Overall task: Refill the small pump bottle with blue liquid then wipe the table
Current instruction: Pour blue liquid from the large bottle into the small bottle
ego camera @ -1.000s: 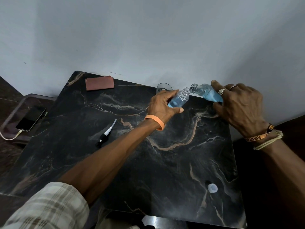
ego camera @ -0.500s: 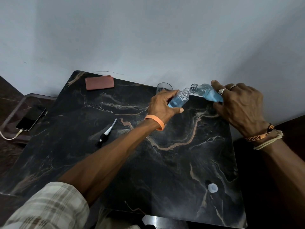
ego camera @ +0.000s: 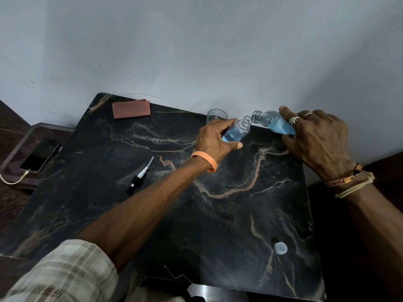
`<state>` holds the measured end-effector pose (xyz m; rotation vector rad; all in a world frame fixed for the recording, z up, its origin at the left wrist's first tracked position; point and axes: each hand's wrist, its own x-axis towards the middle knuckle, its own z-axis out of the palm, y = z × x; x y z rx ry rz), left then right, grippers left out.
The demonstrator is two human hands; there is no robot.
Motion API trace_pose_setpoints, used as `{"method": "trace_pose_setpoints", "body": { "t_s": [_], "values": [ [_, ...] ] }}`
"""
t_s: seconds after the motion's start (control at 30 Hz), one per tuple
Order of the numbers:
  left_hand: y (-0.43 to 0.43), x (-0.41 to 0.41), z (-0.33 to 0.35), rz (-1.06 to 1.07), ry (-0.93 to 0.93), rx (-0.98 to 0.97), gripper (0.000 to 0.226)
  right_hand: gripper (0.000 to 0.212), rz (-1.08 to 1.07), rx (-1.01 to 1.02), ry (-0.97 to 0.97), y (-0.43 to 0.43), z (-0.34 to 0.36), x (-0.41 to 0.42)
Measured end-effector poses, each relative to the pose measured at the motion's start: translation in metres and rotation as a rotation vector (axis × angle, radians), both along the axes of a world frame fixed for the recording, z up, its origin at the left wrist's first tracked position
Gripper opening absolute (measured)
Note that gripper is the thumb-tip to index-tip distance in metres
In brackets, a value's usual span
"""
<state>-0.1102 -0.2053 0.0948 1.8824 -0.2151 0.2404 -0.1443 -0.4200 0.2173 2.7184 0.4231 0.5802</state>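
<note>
1. Presently, the table point(ego camera: 218, 225), a dark veined slab, carries all the work at its far edge, near the wall.
2. The right hand point(ego camera: 316, 136) grips the base end of the supply bottle, fingers curled over it. The left hand point(ego camera: 214, 138) wraps the body of the small pump bottle, with the thumb underneath.
3. A folded reddish cloth point(ego camera: 131, 108) lies at the far left corner, well apart from both hands. It is nearer the left hand.
4. The supply bottle point(ego camera: 274, 124) is tipped close to level. Its long axis runs right to left and its open neck points at the left hand.
5. The small pump bottle point(ego camera: 236, 132) is tilted, with its neck up and to the right. Blue liquid fills its lower part. Its mouth sits just below and left of the supply mouth, almost touching; no stream can be made out.
6. The pump head point(ego camera: 139, 175) lies flat, left of the left forearm.
7. A white cap point(ego camera: 280, 248) rests near the front right.
8. Judgement: mouth alignment governs the pour, and any offset would spill onto the slab.
</note>
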Motion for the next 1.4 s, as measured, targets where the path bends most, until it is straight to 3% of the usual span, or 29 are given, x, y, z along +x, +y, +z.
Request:
{"method": "trace_pose_setpoints", "body": {
  "t_s": [1.4],
  "values": [
    [0.0004, -0.0026, 0.0042, -0.006, -0.003, -0.015, 0.067, 0.06, -0.021, -0.015, 0.029, 0.0013, 0.0061, -0.0031]
  ]
}}
